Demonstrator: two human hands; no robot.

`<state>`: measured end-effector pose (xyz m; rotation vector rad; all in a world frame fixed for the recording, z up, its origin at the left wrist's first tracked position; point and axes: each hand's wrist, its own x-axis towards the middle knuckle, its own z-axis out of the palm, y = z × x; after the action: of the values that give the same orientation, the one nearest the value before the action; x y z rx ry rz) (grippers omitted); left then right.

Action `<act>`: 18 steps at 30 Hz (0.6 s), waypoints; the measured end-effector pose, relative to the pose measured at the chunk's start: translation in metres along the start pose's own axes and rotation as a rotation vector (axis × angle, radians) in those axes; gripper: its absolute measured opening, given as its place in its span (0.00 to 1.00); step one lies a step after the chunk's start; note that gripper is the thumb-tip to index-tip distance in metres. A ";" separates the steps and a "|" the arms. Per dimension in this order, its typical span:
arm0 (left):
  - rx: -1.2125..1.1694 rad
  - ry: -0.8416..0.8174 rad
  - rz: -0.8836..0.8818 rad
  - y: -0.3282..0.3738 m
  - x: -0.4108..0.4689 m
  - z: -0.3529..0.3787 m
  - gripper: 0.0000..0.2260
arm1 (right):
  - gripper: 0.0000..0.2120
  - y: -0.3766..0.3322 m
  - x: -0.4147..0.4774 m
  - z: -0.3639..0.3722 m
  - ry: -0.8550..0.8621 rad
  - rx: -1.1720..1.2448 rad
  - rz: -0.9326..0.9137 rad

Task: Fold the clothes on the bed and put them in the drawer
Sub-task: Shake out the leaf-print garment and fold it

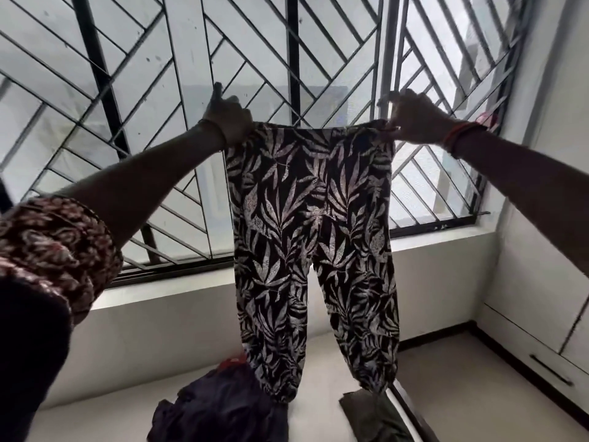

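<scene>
Black trousers with a white leaf print (314,237) hang full length in front of the window, both legs straight down with gathered cuffs. My left hand (228,118) grips the left end of the waistband. My right hand (414,118) pinches the right end, so the waistband is stretched flat between them at arm's length. Below, on the white bed (102,419), lies a crumpled dark purple garment (220,406) with a bit of red cloth (231,362) behind it. A folded olive-green piece (373,416) lies near the bed's right edge.
A large window with a black diagonal grille (134,129) fills the wall behind the bed, with a white sill under it. At the right stands a white cabinet with a dark drawer handle (549,373). Pale floor (471,387) lies between bed and cabinet.
</scene>
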<state>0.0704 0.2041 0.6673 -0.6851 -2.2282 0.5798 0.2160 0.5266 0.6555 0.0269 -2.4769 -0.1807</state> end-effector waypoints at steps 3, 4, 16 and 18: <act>-0.057 0.033 -0.060 0.011 -0.005 0.002 0.22 | 0.21 0.002 -0.008 0.007 -0.094 -0.009 0.065; -0.102 0.029 -0.076 0.014 -0.008 0.006 0.21 | 0.20 0.004 -0.010 0.013 -0.122 0.023 0.096; -1.189 0.166 -0.054 0.018 -0.031 0.057 0.10 | 0.31 0.017 -0.060 0.062 0.113 1.216 0.261; -1.351 0.113 -0.017 0.016 -0.036 0.063 0.16 | 0.44 0.027 -0.060 0.066 0.057 1.338 0.313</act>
<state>0.0495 0.1818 0.5992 -1.2502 -2.2752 -1.0904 0.2237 0.5649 0.5707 0.1956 -2.0523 1.5477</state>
